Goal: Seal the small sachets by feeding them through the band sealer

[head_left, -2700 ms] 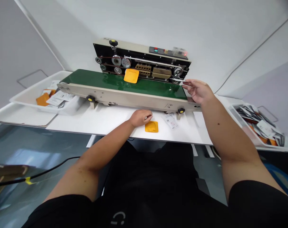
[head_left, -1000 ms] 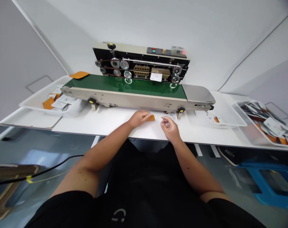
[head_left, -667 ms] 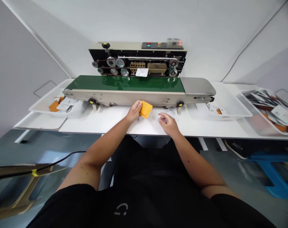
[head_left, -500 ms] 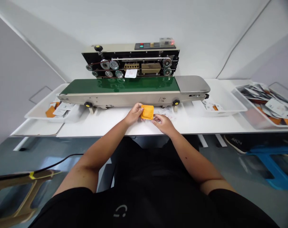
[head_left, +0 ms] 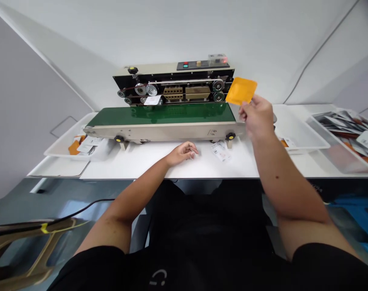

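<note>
An orange pouch is pinched at its lower right corner by my right hand. It is held up at the right end of the band sealer, in front of the rollers there. My left hand rests near the white table's front, holding nothing, its fingers loosely curled and apart. A white pouch sticks out of the sealer's left rollers, above the green conveyor belt.
Clear printed packets lie under the sealer's front. A left bin holds orange and white pouches. At right stand a shallow bin with a few pouches and a bin heaped with pouches.
My right hand has carried the orange pouch from the table front up and right to the sealer's end. My left hand has let go of it. The white pouch has moved left through the sealer.
</note>
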Available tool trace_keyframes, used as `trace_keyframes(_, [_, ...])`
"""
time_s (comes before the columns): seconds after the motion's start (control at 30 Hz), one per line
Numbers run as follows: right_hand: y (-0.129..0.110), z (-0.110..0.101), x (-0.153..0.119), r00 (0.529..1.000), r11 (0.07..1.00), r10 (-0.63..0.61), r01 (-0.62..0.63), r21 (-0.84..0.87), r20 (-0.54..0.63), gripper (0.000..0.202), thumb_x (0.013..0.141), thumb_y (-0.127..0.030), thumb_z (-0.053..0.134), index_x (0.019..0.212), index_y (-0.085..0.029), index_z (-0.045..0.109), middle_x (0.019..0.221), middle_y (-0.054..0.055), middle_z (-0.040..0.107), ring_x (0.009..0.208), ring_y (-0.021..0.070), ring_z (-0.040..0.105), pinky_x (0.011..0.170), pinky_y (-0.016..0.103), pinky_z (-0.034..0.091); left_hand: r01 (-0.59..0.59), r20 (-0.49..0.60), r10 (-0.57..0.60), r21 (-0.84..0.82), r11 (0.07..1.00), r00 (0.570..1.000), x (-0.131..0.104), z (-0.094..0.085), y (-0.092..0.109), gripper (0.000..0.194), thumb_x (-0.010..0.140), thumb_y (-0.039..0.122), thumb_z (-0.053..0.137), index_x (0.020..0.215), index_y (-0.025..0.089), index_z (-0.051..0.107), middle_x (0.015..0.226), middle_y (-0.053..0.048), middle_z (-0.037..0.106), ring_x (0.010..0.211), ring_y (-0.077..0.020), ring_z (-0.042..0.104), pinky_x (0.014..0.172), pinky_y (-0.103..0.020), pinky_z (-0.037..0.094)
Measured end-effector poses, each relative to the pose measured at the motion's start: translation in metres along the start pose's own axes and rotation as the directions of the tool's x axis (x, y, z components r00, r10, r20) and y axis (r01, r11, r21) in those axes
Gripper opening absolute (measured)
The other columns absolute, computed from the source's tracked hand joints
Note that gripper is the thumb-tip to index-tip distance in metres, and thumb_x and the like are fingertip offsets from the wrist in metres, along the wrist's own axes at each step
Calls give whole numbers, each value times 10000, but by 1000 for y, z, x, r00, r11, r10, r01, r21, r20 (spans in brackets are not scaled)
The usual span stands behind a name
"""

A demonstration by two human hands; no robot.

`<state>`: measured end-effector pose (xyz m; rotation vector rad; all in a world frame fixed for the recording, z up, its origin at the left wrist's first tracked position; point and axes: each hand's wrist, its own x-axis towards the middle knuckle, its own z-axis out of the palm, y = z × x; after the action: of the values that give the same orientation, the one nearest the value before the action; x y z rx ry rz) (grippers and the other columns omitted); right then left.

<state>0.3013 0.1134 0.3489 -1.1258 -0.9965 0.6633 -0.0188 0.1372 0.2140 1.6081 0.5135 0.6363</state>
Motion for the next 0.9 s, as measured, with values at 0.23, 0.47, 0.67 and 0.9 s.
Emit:
trace_keyframes(0.23, [8,12,96,878,883,464,-469,17,116,353,770,14,670,659,-211,422,543,-37,439,482,49,367,411,162,187,3,-11,-3,-1,1000,1000,-1,2,6,480,914,526,817,1126,162,585,1093,-115,722,811,-136,641,727,-280,494])
trace_keyframes(0.47, [25,14,69,966,861,-255,207,-465,-42,152,960,-296,642,949,-151,685,894,52,620,768,133,593,699,311,494,10,-29,-9,14,1000,1000,-1,1,8,501,903,564,812,1111,163,594,1084,-118,714,839,-147,635,739,-281,504])
trace_keyframes(0.67, [52,-12,-86,898,596,-347,435,-675,272,253,997,-333,567,1131,-212,743,939,80,693,915,256,647,906,451,548,-23,-38,32,225,974,999,-2,9,5,420,945,546,744,1090,169,629,1052,-110,712,911,-193,651,813,-325,513])
trace_keyframes(0.9, [115,-18,-148,935,497,-126,350,-794,333,581,934,-465,686,1423,-155,646,1393,216,647,1295,420,551,1112,596,467,-240,152,187,675,698,971,11,27,15,267,932,370,717,1134,195,706,1146,-119,728,1124,-298,640,1045,-433,473])
